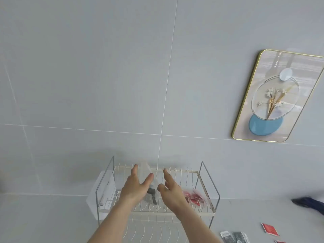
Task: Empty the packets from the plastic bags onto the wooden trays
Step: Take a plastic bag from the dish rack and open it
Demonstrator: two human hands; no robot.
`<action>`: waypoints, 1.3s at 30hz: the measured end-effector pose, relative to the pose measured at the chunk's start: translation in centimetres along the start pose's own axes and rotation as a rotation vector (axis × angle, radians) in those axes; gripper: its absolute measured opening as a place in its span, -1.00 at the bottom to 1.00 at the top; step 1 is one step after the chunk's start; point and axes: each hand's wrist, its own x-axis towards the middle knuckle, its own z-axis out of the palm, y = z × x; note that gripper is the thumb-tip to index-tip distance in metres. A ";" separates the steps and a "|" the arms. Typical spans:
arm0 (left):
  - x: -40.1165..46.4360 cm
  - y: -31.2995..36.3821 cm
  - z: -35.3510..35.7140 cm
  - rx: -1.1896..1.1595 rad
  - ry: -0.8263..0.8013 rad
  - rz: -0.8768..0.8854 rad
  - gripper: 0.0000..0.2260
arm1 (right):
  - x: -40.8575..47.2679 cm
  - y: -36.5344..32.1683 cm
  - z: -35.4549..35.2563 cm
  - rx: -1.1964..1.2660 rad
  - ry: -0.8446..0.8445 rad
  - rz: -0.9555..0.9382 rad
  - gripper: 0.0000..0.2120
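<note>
Reaching hands (pixel 150 186) flanking racked bag (pixel 151 185)

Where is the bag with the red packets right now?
In the head view, the bag of red packets sits on the right end of the wire rack's upper tier, just right of the right hand.
</note>
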 end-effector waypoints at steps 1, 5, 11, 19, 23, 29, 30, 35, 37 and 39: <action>0.0 -0.1 0.3 -0.043 -0.007 -0.017 -0.21 | 0.2 0.1 0.2 0.017 -0.009 0.000 -0.34; -0.3 0.2 1.0 -0.126 -0.082 -0.092 -0.26 | 0.1 0.0 0.7 0.020 -0.068 0.048 -0.34; -0.9 -0.1 1.7 -0.128 -0.086 -0.092 -0.50 | 0.6 0.4 1.5 -0.031 -0.015 0.008 -0.50; -1.2 0.9 1.1 -0.045 0.067 0.074 -0.84 | 0.2 -1.6 0.9 -0.025 0.026 -0.098 -0.49; -2.0 2.8 -0.1 -0.023 0.191 0.219 -0.85 | -0.7 -4.1 -0.7 0.147 0.060 -0.071 -0.63; -5.3 4.7 -1.5 0.006 0.264 0.495 -0.84 | -4.2 -8.9 -4.2 0.478 0.146 0.061 -0.58; -6.1 4.9 -1.5 0.041 0.268 0.544 -0.84 | -5.0 -9.5 -4.7 0.493 0.141 0.078 -0.52; -10.0 5.0 -0.6 0.171 0.275 0.767 -0.83 | -8.7 -9.7 -6.7 0.531 0.025 0.136 -0.49; -11.3 4.7 -0.2 0.207 0.225 0.839 -0.83 | -10.0 -8.7 -7.6 0.529 0.001 0.136 -0.61; -12.3 4.1 0.2 0.251 0.206 0.910 -0.83 | -11.3 -7.6 -8.5 0.562 -0.005 0.142 -0.59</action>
